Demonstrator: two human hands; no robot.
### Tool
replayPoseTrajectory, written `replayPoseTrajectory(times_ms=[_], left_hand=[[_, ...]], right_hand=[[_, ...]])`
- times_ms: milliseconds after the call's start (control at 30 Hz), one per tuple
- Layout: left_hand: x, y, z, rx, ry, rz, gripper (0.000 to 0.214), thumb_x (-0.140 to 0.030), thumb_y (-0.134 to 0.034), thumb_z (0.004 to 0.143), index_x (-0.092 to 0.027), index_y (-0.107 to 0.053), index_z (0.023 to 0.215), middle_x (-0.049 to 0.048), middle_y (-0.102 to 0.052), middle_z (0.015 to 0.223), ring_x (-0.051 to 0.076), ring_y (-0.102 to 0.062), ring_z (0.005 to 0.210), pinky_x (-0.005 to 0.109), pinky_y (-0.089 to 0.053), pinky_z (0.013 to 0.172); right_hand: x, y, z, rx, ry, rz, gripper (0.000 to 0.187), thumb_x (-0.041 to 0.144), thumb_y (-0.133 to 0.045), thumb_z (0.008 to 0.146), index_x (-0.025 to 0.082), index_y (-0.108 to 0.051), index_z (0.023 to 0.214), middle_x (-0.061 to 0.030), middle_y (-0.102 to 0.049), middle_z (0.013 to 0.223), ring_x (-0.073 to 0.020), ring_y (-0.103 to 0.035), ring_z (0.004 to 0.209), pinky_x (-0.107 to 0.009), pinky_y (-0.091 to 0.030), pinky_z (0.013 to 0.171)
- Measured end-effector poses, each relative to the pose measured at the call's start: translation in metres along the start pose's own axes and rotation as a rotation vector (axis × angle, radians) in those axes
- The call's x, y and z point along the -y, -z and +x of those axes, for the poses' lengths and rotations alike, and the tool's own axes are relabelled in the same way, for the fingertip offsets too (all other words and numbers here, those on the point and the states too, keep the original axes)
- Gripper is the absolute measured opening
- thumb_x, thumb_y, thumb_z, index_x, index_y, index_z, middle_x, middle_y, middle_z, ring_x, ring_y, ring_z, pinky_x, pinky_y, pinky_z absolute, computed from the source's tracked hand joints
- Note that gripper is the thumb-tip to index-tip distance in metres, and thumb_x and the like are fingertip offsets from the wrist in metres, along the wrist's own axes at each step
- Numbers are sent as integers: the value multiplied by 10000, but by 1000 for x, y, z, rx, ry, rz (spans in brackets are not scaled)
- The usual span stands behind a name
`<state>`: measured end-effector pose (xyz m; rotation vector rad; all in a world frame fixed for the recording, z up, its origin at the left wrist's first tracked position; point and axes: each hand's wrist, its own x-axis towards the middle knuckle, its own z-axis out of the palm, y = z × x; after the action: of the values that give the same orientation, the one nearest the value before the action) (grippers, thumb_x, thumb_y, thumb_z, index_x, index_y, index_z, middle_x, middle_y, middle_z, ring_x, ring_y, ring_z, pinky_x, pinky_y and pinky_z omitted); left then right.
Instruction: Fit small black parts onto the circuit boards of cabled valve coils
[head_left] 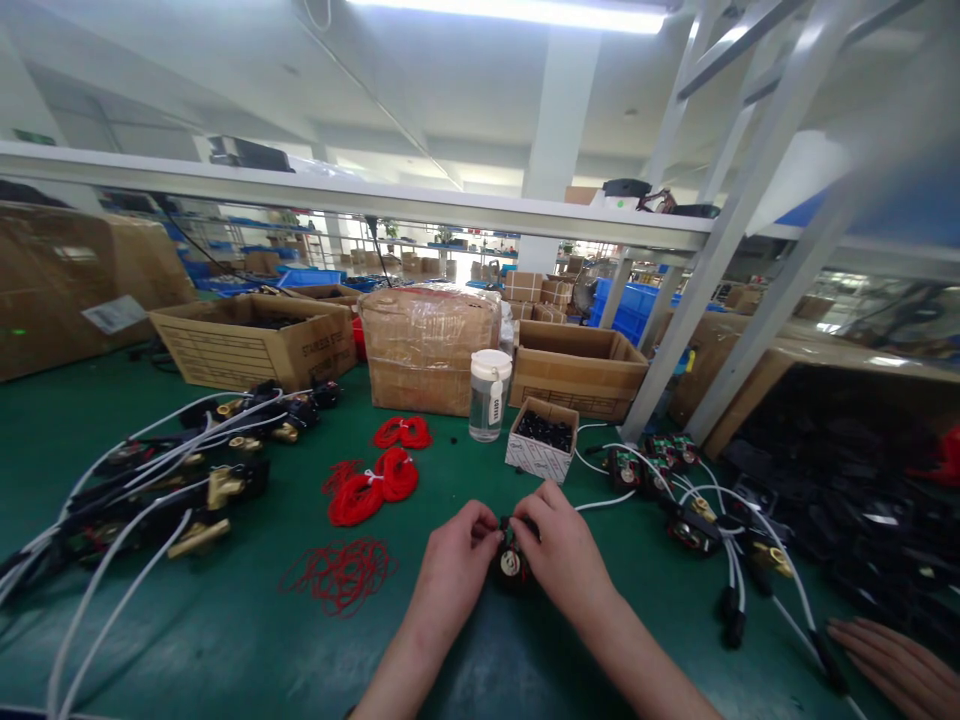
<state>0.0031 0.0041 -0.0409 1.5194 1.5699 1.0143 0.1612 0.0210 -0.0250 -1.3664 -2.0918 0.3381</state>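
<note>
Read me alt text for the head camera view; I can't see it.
A person's left hand and right hand touch a small dark part at a green table. Red wire bundles lie to the left; a clear bottle stands beyond.

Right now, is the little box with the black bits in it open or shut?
Open: no lid covers the little box, and you can see the black bits inside from above.

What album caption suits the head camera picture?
Left hand and right hand at a small black part on a green table.
</note>
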Motion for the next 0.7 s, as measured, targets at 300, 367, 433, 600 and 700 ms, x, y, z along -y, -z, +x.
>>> replayPoseTrajectory(times_ms=[300, 367, 433, 600, 700], left_hand=[[-3, -3, -3, -37, -34, 88, 117, -202, -518, 848, -223, -628, 813, 5, -718, 818, 157, -665, 763, 255, -462, 730], [-1, -5, -4, -59, -50, 94, 130, -194, -494, 861, -221, -619, 835, 18, -718, 843, 165, -669, 785, 264, -468, 746], [2, -8, -5, -68, -48, 80, 132, -198, -480, 871, -218, -609, 859, 27, -716, 856, 174, -673, 800, 273, -479, 752], [4, -8, -10, 8, -1, -49, 124, -220, -474, 876, -216, -597, 894, 26, -717, 864, 175, -695, 796, 277, -515, 744], [2, -6, -14, 30, 6, -63, 110, -193, -542, 820, -209, -612, 903, 27, -729, 891, 170, -699, 812, 275, -524, 768]], right_hand=[[-6, 2, -3, -8, -7, 116, 130, 164, -568, 935, 210, -638, 837, -24, -559, 919, -175, -604, 854, -300, -485, 804], [-9, 3, -5, -28, -17, 151, 138, 170, -555, 941, 209, -642, 842, -23, -558, 910, -175, -599, 853, -299, -478, 795], [-11, 5, -7, -51, -27, 179, 146, 174, -540, 948, 206, -642, 849, -24, -561, 902, -176, -593, 851, -297, -470, 785], [-17, 11, -15, -76, -59, 207, 164, 198, -509, 960, 207, -634, 854, -28, -573, 878, -182, -586, 827, -301, -460, 758], [-21, 11, -22, -87, -90, 219, 176, 212, -483, 970, 210, -634, 879, -34, -587, 875, -190, -593, 828, -308, -464, 754]])
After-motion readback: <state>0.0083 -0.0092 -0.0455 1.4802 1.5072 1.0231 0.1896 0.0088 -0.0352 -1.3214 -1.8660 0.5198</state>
